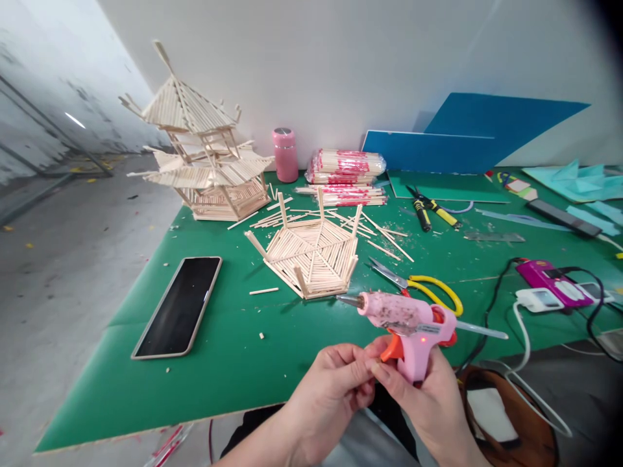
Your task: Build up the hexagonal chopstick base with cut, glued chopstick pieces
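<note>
A pink hot glue gun [396, 314] with an orange trigger sits in my right hand [435, 395], its handle against the palm and its nozzle pointing left. A clear glue stick [481, 329] sticks out of its rear, and a small light glows on its side. My left hand [335, 383] is closed in a pinch, its fingertips meeting my right thumb below the trigger; anything between them is hidden. Just beyond the nozzle stands a hexagonal base of wooden sticks [311, 256] with short upright posts at its corners.
A tiered stick pagoda [209, 149] stands back left, near a pink flask [285, 155] and bundled sticks [345, 175]. A phone [180, 305] lies left. Yellow-handled scissors [433, 288], pliers [431, 207], cables and a purple power strip [555, 282] lie right.
</note>
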`<control>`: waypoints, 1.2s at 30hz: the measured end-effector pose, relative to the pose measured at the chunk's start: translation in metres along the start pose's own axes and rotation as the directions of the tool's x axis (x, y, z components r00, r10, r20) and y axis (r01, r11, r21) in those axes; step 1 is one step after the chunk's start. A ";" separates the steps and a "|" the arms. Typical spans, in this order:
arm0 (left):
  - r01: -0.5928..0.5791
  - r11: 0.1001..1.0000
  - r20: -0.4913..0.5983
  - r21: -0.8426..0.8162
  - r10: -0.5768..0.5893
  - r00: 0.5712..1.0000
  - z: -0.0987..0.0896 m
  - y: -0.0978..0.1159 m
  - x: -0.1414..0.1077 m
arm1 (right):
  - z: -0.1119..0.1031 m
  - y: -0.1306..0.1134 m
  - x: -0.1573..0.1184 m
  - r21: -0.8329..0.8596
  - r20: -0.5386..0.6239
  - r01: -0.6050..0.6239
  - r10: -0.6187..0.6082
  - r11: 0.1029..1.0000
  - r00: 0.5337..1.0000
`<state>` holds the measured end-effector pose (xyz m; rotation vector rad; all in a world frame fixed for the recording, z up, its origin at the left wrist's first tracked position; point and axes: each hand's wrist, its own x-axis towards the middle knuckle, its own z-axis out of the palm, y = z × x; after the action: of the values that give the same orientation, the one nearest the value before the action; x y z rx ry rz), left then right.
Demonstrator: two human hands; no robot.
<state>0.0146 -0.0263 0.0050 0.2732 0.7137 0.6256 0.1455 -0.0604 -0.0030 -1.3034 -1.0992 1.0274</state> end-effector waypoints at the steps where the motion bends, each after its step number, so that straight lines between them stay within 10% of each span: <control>1: 0.001 1.000 0.007 -0.002 -0.001 1.000 0.000 0.000 0.000 | 0.000 0.000 0.000 0.001 -0.001 -0.010 0.010 1.000 1.000; 16: -0.243 0.966 -0.121 0.084 0.252 0.960 -0.012 0.025 0.001 | -0.032 0.005 0.010 -0.050 -0.126 -0.116 0.109 0.992 0.986; 29: -0.303 0.950 -0.176 0.075 0.312 0.934 -0.024 0.043 0.004 | -0.041 -0.011 0.006 -0.592 0.075 0.051 -0.007 0.804 0.997; 36: -0.284 0.958 -0.181 0.046 0.287 0.941 -0.028 0.046 0.006 | -0.039 -0.014 0.009 -0.620 0.134 0.126 -0.054 0.774 0.989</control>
<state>-0.0213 0.0144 0.0020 0.3425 0.8682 0.9308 0.1853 -0.0598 0.0123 -1.7090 -1.6667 0.6741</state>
